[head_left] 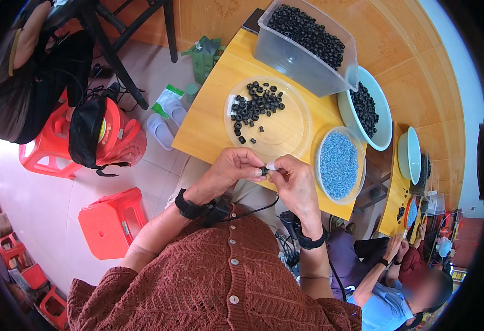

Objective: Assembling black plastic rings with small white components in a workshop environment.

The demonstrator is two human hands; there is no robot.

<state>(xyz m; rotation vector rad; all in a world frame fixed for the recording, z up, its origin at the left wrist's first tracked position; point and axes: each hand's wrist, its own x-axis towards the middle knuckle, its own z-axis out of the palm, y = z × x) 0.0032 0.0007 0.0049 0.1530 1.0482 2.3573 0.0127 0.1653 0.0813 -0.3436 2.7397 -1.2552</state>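
While the left hand (235, 168) pinches a small black ring (264, 171) and the right hand (292, 179) pinches a tiny pale piece (271, 166) against it, both meet just off the yellow table's (209, 118) near edge, keeping the clear tray (286, 129) of loose rings and the dish of blue-grey bits (338, 164) within easy reach.

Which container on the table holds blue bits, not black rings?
The small round clear dish nearest the right hand. The flat clear plate, the rectangular bin and the pale bowl all hold black rings.
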